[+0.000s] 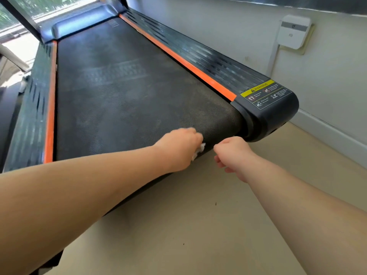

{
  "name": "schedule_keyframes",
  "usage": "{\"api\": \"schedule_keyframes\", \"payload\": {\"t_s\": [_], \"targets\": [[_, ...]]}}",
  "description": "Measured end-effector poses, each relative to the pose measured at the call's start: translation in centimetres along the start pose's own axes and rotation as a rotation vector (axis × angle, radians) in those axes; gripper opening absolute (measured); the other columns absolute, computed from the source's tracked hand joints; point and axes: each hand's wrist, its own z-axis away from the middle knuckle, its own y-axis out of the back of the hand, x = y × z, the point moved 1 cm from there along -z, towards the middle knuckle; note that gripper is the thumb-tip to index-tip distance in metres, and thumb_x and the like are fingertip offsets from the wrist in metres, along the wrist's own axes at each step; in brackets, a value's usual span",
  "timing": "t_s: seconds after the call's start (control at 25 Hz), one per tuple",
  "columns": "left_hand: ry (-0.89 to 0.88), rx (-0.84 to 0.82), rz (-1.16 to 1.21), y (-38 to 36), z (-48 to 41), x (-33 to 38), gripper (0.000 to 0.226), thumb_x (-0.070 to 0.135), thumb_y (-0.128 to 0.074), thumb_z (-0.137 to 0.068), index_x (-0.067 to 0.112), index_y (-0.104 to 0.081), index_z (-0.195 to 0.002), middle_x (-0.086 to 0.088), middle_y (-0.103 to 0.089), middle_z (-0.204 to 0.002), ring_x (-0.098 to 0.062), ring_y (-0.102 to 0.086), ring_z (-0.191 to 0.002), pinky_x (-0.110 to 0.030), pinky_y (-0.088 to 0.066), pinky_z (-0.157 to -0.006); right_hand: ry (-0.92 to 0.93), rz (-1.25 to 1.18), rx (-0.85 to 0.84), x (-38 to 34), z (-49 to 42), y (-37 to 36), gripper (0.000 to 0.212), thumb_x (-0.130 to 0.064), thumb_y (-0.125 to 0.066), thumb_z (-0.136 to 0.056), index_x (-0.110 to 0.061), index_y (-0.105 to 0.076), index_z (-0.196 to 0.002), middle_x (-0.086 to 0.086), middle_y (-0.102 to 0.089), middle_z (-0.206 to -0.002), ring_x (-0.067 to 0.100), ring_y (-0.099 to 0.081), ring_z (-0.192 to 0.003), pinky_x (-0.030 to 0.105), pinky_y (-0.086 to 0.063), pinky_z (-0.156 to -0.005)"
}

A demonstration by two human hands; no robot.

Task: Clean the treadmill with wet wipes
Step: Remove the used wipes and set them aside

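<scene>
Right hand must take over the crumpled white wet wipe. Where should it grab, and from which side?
Pinch the crumpled white wet wipe at the tuft poking out beside the left hand, probably coming from the right hand's side. The rest is hidden under the left hand on the black textured treadmill belt's rear edge.

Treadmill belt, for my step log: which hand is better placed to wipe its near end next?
Left. The left hand holds the white wipe on the treadmill belt at its near end. The right hand is beside it, fingers curled, with no wipe visible.
</scene>
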Motion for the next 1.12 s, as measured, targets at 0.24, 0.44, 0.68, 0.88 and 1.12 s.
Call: {"api": "schedule_keyframes", "payload": {"t_s": [0.24, 0.44, 0.68, 0.88, 1.12], "targets": [[0.252, 0.043, 0.029, -0.7, -0.6, 1.3, 0.024, 0.012, -0.059, -0.097, 0.015, -0.06, -0.121, -0.006, -0.052, -0.114, -0.031, -0.058, -0.109, -0.04, -0.049, -0.081, -0.038, -0.037, -0.015, 0.0, 0.9, -0.2, 0.023, -0.01, -0.053, -0.091, -0.001, -0.069, -0.105, 0.024, -0.074, -0.102, 0.038, -0.072, -0.087, 0.042, -0.058, -0.078], [0.003, -0.132, 0.058, -3.0, 1.2, 4.1, 0.022, 0.022, -0.057, -0.1, 0.02, -0.064, -0.121, -0.005, -0.056, -0.118, -0.029, -0.058, -0.11, -0.039, -0.05, -0.083, -0.055, -0.055, 0.019, 0.0, -0.4, 1.3, 0.023, -0.009, -0.054, -0.088, 0.0, -0.069, -0.102, 0.024, -0.074, -0.099, 0.03, -0.062, -0.075, 0.035, -0.049, -0.065], [0.213, 0.094, 0.762, 0.0, -2.5, 9.0, 0.028, 0.019, -0.07, -0.088, 0.023, -0.061, -0.114, 0.007, -0.068, -0.086, -0.016, -0.066, -0.08, -0.029, -0.052, -0.072, -0.277, -0.555, 0.277, 1.4, 1.6, 5.0, 0.011, -0.009, -0.056, -0.089, -0.012, -0.067, -0.088, 0.015, -0.07, -0.091, 0.03, -0.068, -0.073, 0.042, -0.061, -0.07], [0.164, -0.027, 0.859, 6.1, 3.2, 16.0, 0.017, 0.016, -0.067, -0.089, 0.025, -0.069, -0.104, 0.009, -0.071, -0.088, -0.01, -0.067, -0.081, -0.034, -0.058, -0.077, -0.356, -0.982, 0.311, 0.9, 14.2, 8.8, 0.022, -0.002, -0.056, -0.093, -0.005, -0.075, -0.105, 0.015, -0.077, -0.097, 0.022, -0.077, -0.085, 0.035, -0.064, -0.07], [0.125, -0.169, 1.057, 15.4, 11.9, 26.4, 0.036, -0.001, -0.058, -0.087, 0.034, -0.063, -0.095, 0.017, -0.07, -0.085, 0.001, -0.068, -0.082, -0.023, -0.057, -0.079, -0.44, -0.959, 0.446, 2.0, 29.3, 16.0, 0.036, 0.006, -0.052, -0.094, -0.013, -0.07, -0.119, 0.013, -0.074, -0.112, 0.023, -0.075, -0.101, 0.037, -0.063, -0.087]]}}
